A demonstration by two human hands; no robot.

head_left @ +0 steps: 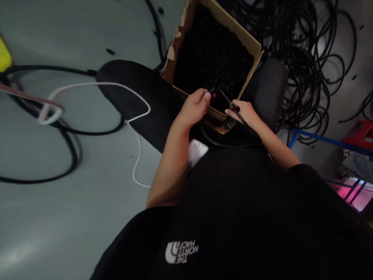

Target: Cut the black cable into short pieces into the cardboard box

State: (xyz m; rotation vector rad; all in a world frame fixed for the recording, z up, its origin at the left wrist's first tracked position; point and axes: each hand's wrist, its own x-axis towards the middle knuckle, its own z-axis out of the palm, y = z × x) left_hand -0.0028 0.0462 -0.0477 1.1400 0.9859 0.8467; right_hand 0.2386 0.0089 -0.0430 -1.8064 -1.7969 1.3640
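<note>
My left hand (194, 107) is closed in a pinch at the near edge of a cardboard box (251, 39), thumb and finger on a small black piece (212, 90). To its right, my right hand (244, 112) is closed round a thin black cable (239, 116), whose tip points toward my left hand. The tip and the piece are close together; whether they touch I cannot tell. Many small dark pieces (210, 50) fill the box, which stands between my knees. Black cable also loops below my hands, near my lap.
Tangled black cables (303, 50) lie on the floor at the right. A thicker black hose (72, 151) and a white cord (136, 144) run at the left. A white object (197, 151) rests on my lap. A blue frame (323, 138) and red item (361, 132) stand at right.
</note>
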